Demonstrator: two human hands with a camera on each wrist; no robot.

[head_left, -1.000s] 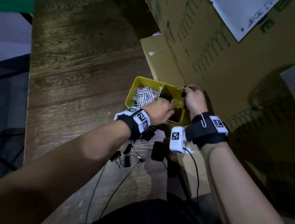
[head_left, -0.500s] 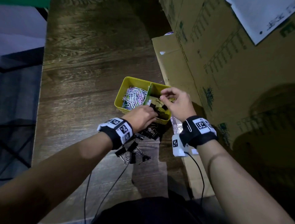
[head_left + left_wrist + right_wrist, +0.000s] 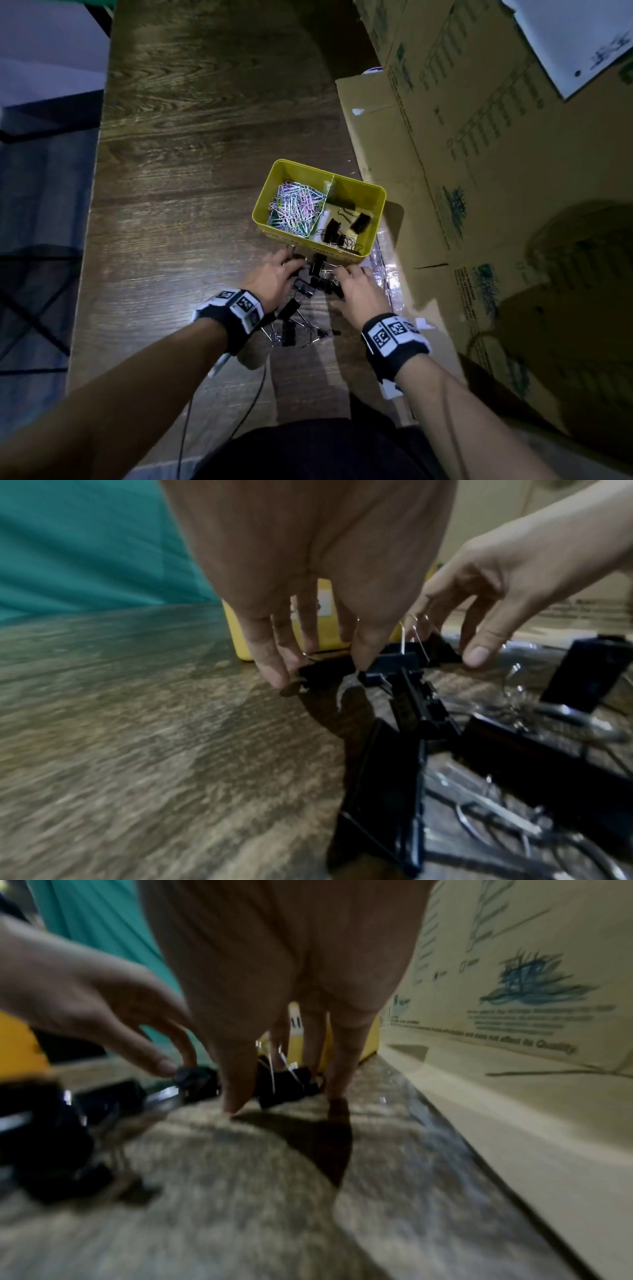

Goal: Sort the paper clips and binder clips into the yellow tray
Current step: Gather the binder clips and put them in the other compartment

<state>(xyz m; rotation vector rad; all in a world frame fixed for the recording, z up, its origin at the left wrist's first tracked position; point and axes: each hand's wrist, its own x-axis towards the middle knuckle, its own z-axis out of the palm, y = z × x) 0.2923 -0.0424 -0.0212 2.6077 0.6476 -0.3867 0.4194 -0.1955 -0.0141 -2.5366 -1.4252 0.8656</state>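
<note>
Just before the yellow tray (image 3: pixel 373 233), a binder clip (image 3: pixel 325 669) on the bench (image 3: pixel 191 192) is pinched by the left hand (image 3: pixel 274 277). Beside it, the right hand (image 3: pixel 358 291) is spread with straight fingers, nothing held.

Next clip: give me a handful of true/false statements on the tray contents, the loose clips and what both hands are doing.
1. The paper clips lie in the left compartment of the yellow tray. True.
2. The right compartment is empty. False: several black binder clips lie in it.
3. All binder clips are sorted. False: a loose pile remains on the table in front of the tray.
4. The left hand pinches a binder clip on the table. True.
5. The right hand is inside the tray. False: it reaches down at the pile.
</note>
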